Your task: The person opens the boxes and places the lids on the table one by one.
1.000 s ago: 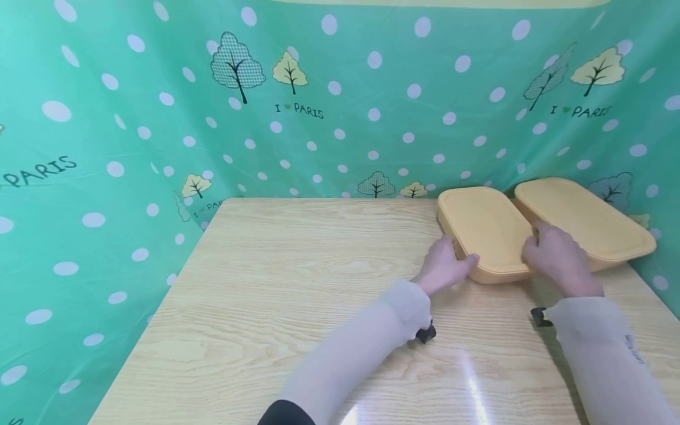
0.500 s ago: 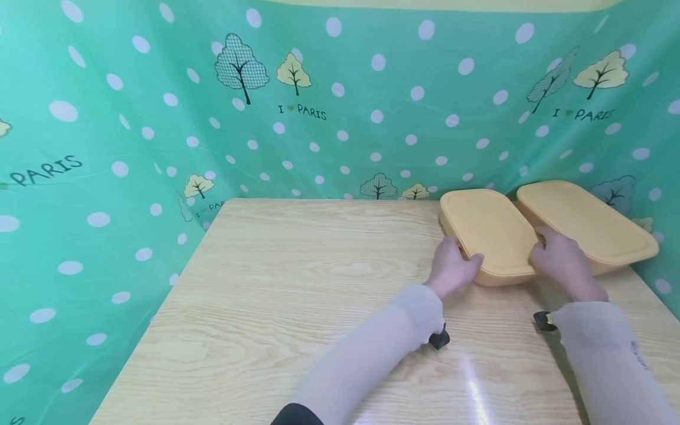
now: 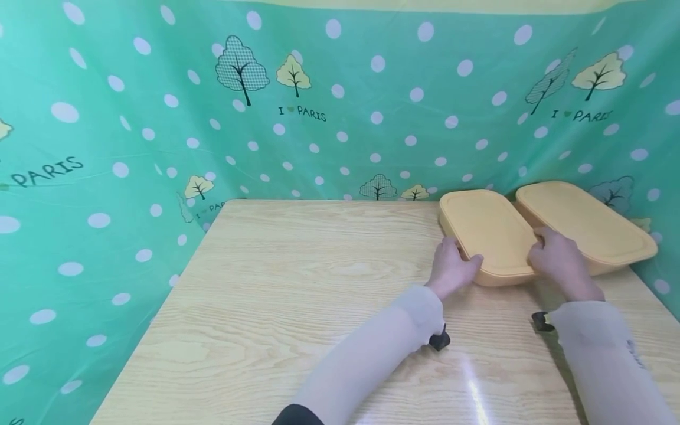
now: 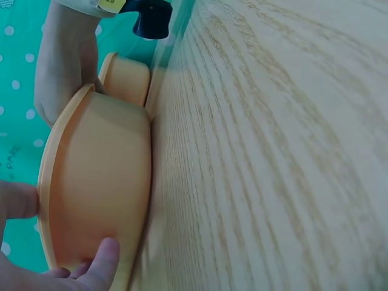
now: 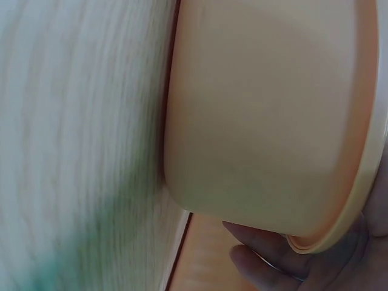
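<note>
Pale orange and plastic-looking, the rounded rectangular lidded box stands at the far right part of the light wood-grain table; its underside cannot be seen, and in both wrist views the frame edge cuts off a part of it. The fingers of the right hand are mostly hidden from the head camera, and a dark round thing at the bottom edge is cut off, so I cannot tell what it is. The left hand grips the near left corner, with its thumb at the lid rim and its fingers on the side wall, moderately spread. The right hand is bent around the right edge, with a small opening, and it holds the rim there. Just beside, to the right, is a bigger pale orange lidded box; behind hangs a green cloth with white dots. Compared with one second ago, the left forearm lies slightly more to the right, while both grips look almost the same.
</note>
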Demonstrator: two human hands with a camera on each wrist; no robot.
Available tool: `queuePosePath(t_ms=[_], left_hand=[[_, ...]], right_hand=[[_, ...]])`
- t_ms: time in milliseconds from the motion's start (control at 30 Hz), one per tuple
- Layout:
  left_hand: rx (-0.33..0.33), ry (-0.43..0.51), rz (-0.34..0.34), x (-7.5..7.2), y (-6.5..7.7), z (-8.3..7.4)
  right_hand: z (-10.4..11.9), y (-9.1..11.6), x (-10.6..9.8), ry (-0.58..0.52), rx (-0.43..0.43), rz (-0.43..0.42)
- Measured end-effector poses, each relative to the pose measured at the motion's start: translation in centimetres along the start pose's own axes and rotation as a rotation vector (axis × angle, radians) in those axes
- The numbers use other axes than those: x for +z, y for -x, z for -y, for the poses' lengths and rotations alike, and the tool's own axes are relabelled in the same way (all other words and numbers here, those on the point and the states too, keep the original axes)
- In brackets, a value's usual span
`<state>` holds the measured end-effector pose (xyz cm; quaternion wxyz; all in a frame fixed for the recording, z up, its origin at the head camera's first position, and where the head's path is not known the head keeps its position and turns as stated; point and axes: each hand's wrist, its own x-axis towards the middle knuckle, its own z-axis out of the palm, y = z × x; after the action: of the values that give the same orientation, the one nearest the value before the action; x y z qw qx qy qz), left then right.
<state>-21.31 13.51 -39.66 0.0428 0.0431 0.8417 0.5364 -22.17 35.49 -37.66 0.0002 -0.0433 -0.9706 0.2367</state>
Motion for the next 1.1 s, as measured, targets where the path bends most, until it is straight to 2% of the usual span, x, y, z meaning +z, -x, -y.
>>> queuePosePath(t_ms=[300, 833, 1100], left_hand=[[-0.001, 0.056, -0.001, 0.0, -0.1, 0.2], [-0.005, 0.091, -0.002, -0.3, -0.2, 0.8], [0.006, 0.092, -0.009, -0.6, -0.4, 1.1]], right_hand=[[-0.2, -0.3, 0.3, -0.021, -0.014, -0.018], [0.3, 0.0, 0.4, -0.048, 0.002, -0.02], [0.6, 0.1, 0.4, -0.065, -0.035, -0.047]])
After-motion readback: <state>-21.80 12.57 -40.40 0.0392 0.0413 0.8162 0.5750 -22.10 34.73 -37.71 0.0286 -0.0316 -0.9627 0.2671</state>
